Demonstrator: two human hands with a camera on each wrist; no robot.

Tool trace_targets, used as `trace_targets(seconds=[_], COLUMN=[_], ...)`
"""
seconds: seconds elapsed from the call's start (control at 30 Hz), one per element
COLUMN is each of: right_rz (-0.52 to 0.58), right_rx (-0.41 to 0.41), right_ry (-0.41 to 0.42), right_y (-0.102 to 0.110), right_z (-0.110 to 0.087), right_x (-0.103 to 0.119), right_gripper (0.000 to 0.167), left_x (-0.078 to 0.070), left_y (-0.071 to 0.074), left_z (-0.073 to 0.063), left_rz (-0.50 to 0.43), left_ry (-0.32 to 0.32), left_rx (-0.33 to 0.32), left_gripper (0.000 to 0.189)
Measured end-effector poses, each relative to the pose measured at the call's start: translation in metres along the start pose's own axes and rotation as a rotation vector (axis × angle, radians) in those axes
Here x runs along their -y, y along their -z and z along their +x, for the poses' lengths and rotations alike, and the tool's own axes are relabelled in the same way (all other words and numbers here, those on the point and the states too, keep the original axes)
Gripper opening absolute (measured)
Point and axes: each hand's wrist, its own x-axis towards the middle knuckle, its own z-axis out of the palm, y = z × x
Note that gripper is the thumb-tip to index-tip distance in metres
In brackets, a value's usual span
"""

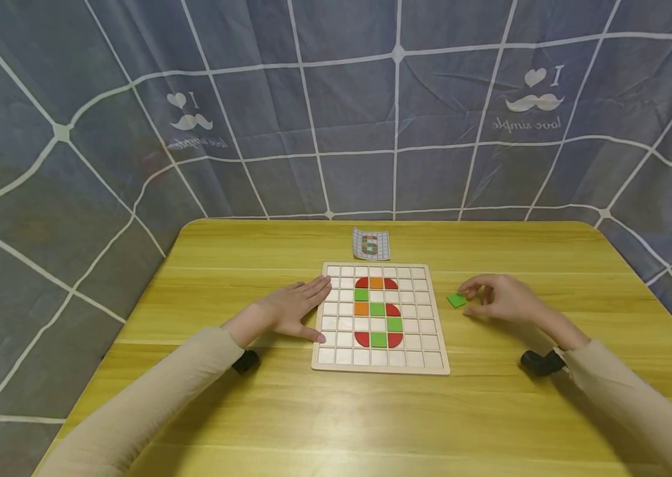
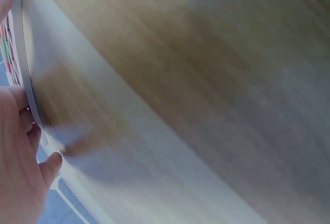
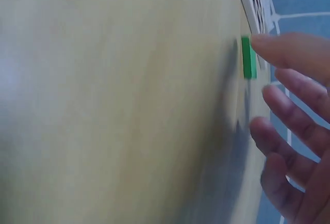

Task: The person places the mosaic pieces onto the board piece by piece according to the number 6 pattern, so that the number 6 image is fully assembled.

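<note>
A square wooden grid board [image 1: 425,361] lies on the table, with red, orange and green tiles set in its middle cells as an S-like figure. My left hand [image 1: 297,308] rests along the board's left edge, fingers straight and spread, the thumb lower down on the same edge. To the right of the board lies a loose green square tile [image 1: 456,301]. My right hand [image 1: 505,301] is at that tile with its thumb and fingers parted. In the right wrist view one fingertip is right at the green tile [image 3: 249,58], and the other fingers are loosely bent.
Behind the board lies a small printed card [image 1: 372,244] showing a similar coloured figure on a grid. The wooden table [image 1: 366,424] has rounded back corners. A grey curtain [image 1: 348,112] with white lines hangs behind and beside it. Black wrist devices [image 1: 541,362] sit below both wrists.
</note>
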Motion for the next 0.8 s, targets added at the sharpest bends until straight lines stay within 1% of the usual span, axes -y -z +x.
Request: trace_targets(seconds=[0.1,0.17,0.27,0.5,0.67,0.8], right_rz=[0.028,0.046,0.065,0.129,0.159,0.145], right_rx=[0.050,0.078,0.106,0.172,0.198,0.194], right_ry=[-0.003,-0.021,-0.039,-0.032,-0.043,-0.041], right_y=[0.002,0.002,0.002,0.006,0.006,0.006], right_z=[0.004,0.006,0.010,0.017,0.017,0.017], right_x=[-0.006,-0.008,-0.012,-0.015,-0.016,-0.015], right_gripper=[0.038,0.039,0.040,0.039,0.038,0.035], left_x=[0.000,0.000,0.001,0.001,0.000,0.000], left_y=[0.000,-0.001,-0.001,0.000,0.000,0.001], left_z=[0.001,0.001,0.002,0.002,0.002,0.001], left_rz=[0.005,0.012,0.011,0.007,0.007,0.005], left_ry=[-0.002,0.000,-0.001,0.001,-0.003,0.000], left_rx=[-0.001,0.005,0.006,0.003,0.003,0.005], left_gripper=[0.105,0.105,0.105,0.105,0.105,0.105])
